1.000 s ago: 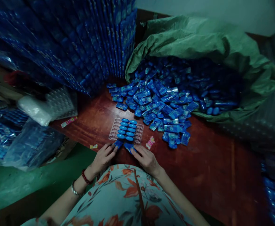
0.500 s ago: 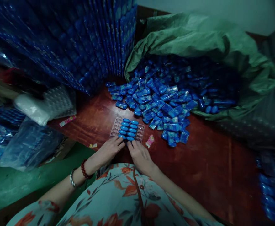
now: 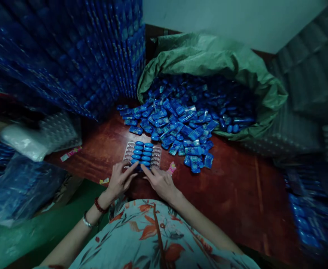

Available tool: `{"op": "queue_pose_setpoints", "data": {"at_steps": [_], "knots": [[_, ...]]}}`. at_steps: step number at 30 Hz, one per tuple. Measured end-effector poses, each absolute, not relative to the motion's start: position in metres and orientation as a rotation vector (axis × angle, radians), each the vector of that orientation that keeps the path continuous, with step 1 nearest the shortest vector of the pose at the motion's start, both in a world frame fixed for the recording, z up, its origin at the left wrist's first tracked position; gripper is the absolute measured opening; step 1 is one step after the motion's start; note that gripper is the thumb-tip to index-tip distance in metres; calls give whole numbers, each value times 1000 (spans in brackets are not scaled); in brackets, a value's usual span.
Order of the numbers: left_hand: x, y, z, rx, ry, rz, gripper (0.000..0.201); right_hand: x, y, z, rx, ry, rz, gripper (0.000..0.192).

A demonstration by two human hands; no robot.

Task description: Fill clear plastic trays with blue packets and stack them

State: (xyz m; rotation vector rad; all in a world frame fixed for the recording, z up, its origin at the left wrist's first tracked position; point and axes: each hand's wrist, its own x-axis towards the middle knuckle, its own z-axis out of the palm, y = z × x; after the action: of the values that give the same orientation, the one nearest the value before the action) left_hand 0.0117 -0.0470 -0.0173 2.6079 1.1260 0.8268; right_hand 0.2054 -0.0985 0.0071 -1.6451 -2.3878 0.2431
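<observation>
A clear plastic tray (image 3: 156, 158) of small moulded hollows lies on the table in front of me. Its two middle columns hold smooth blue oval pieces (image 3: 137, 152), while the outer columns look bare. My left hand (image 3: 120, 179) is at the tray's near edge, index finger stretched to the nearest blue pieces and the other fingers apart. From the right, my right hand (image 3: 161, 184) points its extended index finger at the same near row. Both fingertips seem to touch the pieces there. I see nothing gripped in either hand.
Behind the tray, small blue packets (image 3: 169, 129) spill from a green woven sack (image 3: 205, 56). Tall stacks of blue packs (image 3: 96, 63) stand at the left. Clear trays (image 3: 60, 130) lie at the table's left edge. Pink wrapper scraps (image 3: 171, 168) dot the red-brown table (image 3: 222, 201).
My view has shifted, so the scene sits further left. Both hands have spread from a bunched posture, their index fingers now stretched out at the near row.
</observation>
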Motion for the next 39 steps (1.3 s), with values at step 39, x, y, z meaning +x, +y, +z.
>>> {"op": "queue_pose_setpoints", "data": {"at_steps": [39], "knots": [[102, 90, -15, 2595, 863, 445, 42, 306, -59, -29, -1850, -1334, 430, 38]]}}
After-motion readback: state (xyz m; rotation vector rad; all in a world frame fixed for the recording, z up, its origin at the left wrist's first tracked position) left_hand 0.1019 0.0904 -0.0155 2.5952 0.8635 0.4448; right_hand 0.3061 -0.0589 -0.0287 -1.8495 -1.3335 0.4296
